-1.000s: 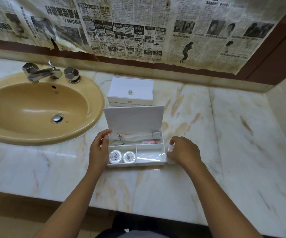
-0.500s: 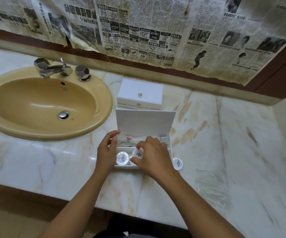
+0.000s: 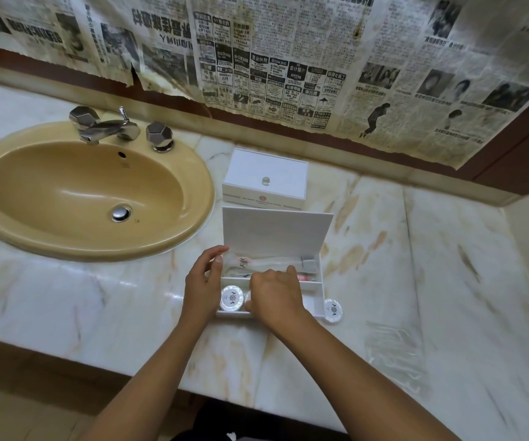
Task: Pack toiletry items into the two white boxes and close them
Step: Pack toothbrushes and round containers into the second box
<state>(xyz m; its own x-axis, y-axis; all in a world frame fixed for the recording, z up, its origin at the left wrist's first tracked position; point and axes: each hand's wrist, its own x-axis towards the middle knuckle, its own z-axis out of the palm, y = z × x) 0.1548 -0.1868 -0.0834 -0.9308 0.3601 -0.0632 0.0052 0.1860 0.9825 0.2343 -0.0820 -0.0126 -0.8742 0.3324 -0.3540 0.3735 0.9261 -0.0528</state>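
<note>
An open white box [image 3: 320,283] stands near the counter's front edge with its lid [image 3: 276,232] upright. A wrapped toothbrush kit [image 3: 276,264] lies in its back compartment. One round white packet [image 3: 232,297] sits in the front left compartment. My left hand [image 3: 201,286] holds the box's left end, thumb on the wall. My right hand [image 3: 276,297] reaches into the box with its fingers curled over a second round packet [image 3: 247,296], which is mostly hidden. A third round packet [image 3: 333,310] lies on the counter just right of the box. Behind stands a closed white box [image 3: 264,179].
A yellow sink [image 3: 12,229] with a chrome tap [image 3: 104,127] takes up the left of the marble counter [image 3: 431,265]. Clear plastic wrap [image 3: 393,348] lies front right. Newspaper [image 3: 288,74] covers the wall behind.
My right hand left a round packet on the counter right of the box and moved left into the box, over the second round packet. My left hand stayed on the box's left end.
</note>
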